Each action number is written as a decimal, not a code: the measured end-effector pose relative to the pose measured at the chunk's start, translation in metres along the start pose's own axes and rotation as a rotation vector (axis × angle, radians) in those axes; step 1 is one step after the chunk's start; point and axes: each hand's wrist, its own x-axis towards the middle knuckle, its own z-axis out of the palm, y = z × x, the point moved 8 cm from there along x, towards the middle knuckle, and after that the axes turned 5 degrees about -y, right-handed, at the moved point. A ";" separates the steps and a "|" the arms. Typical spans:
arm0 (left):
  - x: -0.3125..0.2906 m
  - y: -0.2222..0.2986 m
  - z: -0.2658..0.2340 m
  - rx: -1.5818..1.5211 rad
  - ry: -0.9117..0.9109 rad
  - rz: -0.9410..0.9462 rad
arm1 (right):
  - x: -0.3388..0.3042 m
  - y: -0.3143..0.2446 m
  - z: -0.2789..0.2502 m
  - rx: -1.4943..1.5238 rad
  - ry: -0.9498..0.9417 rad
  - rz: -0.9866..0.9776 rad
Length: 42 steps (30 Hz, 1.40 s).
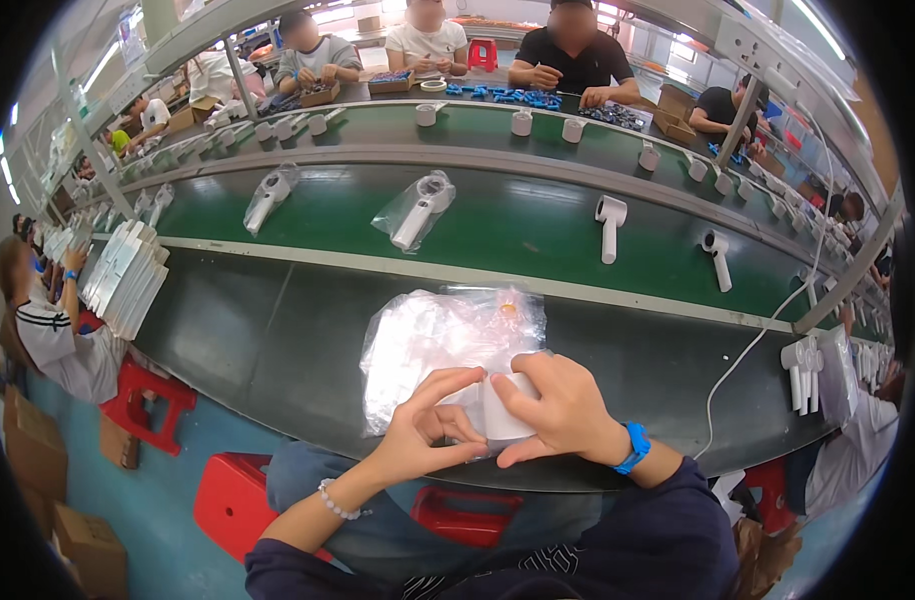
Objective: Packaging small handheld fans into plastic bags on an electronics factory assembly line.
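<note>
Close to the table's near edge, my right hand (568,405) is closed around a white cylindrical plastic piece (506,408), its thumb across the front. My left hand (428,425) curves in from the other side, fingers bent at the edge of a clear plastic bag (475,408) beside the white piece. How far the piece sits inside the bag is hard to make out. Just beyond both hands lies a pile of clear plastic bags (418,345), shiny and crumpled.
A green conveyor belt (538,225) runs across, carrying white ring-headed handles (610,228), some bagged. Several co-workers sit beyond. Stacked bagged pieces (126,275) stand at left, more white handles (800,375) at right. A white cable (743,360) hangs onto the table. Red stools (233,500) stand below.
</note>
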 end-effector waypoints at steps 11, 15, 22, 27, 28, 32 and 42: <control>0.000 -0.016 0.000 -0.160 0.035 -0.088 | 0.005 -0.014 0.018 0.015 -0.149 -0.113; 0.002 -0.012 0.000 -0.133 0.017 -0.085 | 0.002 -0.019 0.024 -0.007 -0.108 0.050; -0.001 -0.019 0.007 -0.238 -0.042 -0.173 | -0.005 -0.018 0.023 0.005 -0.025 0.104; -0.004 -0.020 0.010 -0.248 -0.102 -0.170 | -0.007 -0.016 0.028 0.214 -0.049 0.121; -0.005 -0.018 0.011 -0.176 -0.121 -0.124 | -0.007 -0.019 0.027 0.216 -0.051 0.118; -0.008 -0.008 0.018 0.002 -0.188 -0.014 | -0.010 -0.022 0.032 0.145 -0.041 0.106; -0.010 0.001 -0.006 -0.619 -0.096 0.025 | -0.003 -0.016 0.030 -0.056 0.029 -0.245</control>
